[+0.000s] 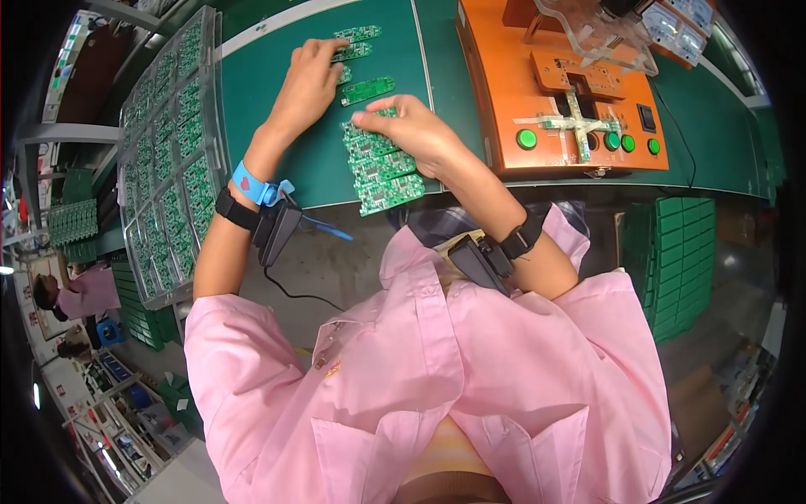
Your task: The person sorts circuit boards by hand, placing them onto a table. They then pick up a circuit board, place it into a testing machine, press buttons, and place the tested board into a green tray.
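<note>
My left hand (pixel 309 82) reaches over a column of narrow green circuit boards on the table. Its fingers curl down onto a circuit board (pixel 344 74) that is partly hidden beneath them. Beyond its fingertips lie more boards, among them a far circuit board (pixel 359 34). A single circuit board (pixel 368 90) rests between my two hands. My right hand (pixel 413 133) is closed on the upper right part of a panel of joined circuit boards (pixel 382 172), thumb on top. This panel is at the table's near edge.
On the left stands a clear plastic tray (pixel 172 160) filled with circuit boards. An orange test fixture (pixel 554 84) with green buttons occupies the right of the green table (pixel 294 172). Green crates (pixel 672 265) are stacked below right. A cable hangs from my left wrist device (pixel 275 231).
</note>
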Tool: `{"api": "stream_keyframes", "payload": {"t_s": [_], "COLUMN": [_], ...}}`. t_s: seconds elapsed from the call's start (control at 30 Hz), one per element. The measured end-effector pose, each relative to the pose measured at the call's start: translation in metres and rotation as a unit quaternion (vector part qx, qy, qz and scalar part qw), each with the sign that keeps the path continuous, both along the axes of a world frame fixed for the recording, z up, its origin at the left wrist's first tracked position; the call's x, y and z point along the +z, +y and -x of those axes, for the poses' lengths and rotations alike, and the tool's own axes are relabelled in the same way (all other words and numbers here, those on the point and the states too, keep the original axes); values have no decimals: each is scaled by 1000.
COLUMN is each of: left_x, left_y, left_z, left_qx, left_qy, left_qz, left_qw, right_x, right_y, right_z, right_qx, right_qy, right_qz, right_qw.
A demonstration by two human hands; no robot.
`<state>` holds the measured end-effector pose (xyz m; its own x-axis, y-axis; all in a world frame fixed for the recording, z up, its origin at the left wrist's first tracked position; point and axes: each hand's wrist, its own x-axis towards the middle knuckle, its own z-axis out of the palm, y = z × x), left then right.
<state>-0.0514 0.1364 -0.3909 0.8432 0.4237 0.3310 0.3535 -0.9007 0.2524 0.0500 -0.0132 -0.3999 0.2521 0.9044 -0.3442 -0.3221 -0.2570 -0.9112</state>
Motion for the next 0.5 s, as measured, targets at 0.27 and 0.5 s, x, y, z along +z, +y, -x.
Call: {"api": "stream_keyframes", "payload": {"t_s": [0.27, 0.5], "left_x": [-31, 29], "left_y": [23, -9], "left_z": [13, 15], "left_qx": [46, -53], "left_qy": [-235, -41], "left_qz": [300, -132], "left_qw": [923, 989], "right_x": [7, -2], "right_y": [-19, -27], "right_z": [-3, -3], "right_qx": [76, 109], "right_qy": [50, 71], "right_qz": [-12, -90], "right_qw": [996, 987]}}
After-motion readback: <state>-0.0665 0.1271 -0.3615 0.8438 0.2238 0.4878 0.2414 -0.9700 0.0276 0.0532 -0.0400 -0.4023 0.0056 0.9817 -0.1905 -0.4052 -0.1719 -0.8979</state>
